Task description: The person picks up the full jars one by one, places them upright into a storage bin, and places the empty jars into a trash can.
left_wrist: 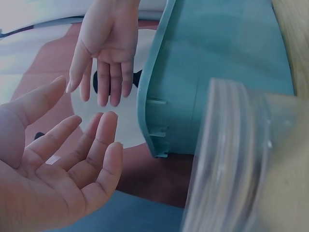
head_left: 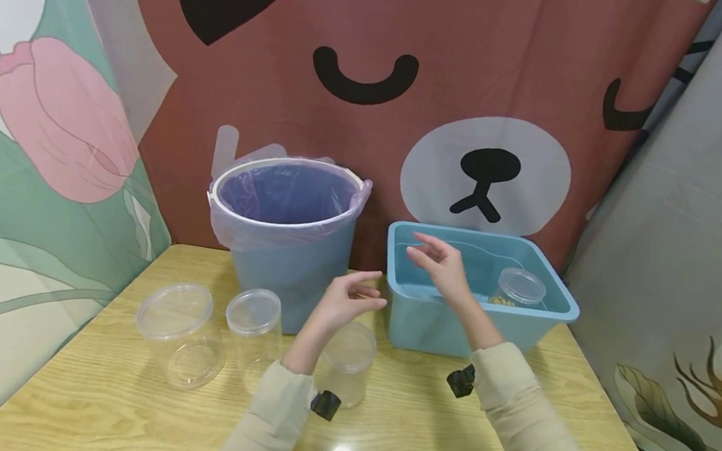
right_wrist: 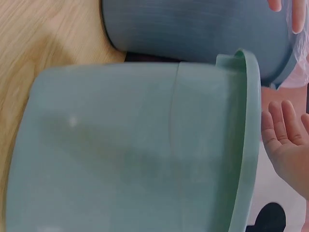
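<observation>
My left hand (head_left: pixel 346 300) is raised in front of the blue bin, above a clear lidded jar (head_left: pixel 349 368), its fingers loosely bent around nothing. Over the near left part of a blue tub (head_left: pixel 479 331), my right hand (head_left: pixel 438 264) hovers with relaxed fingers and holds nothing. Inside the tub at its right end sits a clear lidded jar (head_left: pixel 521 287) with small yellowish pieces in it. In the left wrist view, both hands face each other palm-in, and a clear jar (left_wrist: pixel 231 159) stands close beside the left hand.
A blue bin (head_left: pixel 288 276) lined with a thin purplish bag stands at the back left. Left of my left arm are a wide clear jar (head_left: pixel 180 335) and a narrower one (head_left: pixel 255 337), both lidded. Printed curtains (head_left: pixel 355 134) hang behind the wooden table (head_left: pixel 409 438).
</observation>
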A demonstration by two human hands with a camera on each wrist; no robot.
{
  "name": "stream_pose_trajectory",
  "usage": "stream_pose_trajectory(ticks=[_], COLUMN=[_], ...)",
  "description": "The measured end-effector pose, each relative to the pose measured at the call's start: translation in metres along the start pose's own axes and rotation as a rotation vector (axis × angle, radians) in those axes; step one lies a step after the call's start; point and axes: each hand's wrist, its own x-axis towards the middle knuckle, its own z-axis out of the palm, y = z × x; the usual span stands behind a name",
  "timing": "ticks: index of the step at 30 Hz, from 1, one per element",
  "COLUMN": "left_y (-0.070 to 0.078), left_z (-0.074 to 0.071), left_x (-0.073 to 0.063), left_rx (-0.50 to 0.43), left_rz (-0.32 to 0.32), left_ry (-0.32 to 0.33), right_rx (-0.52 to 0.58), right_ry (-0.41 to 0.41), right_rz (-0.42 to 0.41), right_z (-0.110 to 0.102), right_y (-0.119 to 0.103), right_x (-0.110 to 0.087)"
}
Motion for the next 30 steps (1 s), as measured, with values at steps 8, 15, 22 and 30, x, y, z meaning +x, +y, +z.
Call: stream_pose_trajectory(ticks=[8, 15, 22, 30], left_y=[-0.006, -0.009, -0.010, -0.013], left_z=[-0.007, -0.015, -0.020, -0.028], left_x=[-0.016, -0.029, -0.045, -0.063], left_rx=[-0.052, -0.073, -0.094, -0.111], left_rz=[0.052, 0.077, 0.072, 0.095], left_ry=[0.010, 0.016, 0.016, 0.009], right_rx=[0.091, 0.142, 0.166, 0.075], right_ry=[-0.020, -0.016, -0.002, -0.087], right_rz=[0.006, -0.005, -0.030, -0.030], right_z=[0.021, 0.035, 0.048, 0.062], right_y=[-0.007, -0.012, -0.020, -0.036], right_x=[0.011, 0.018, 0.029, 0.041])
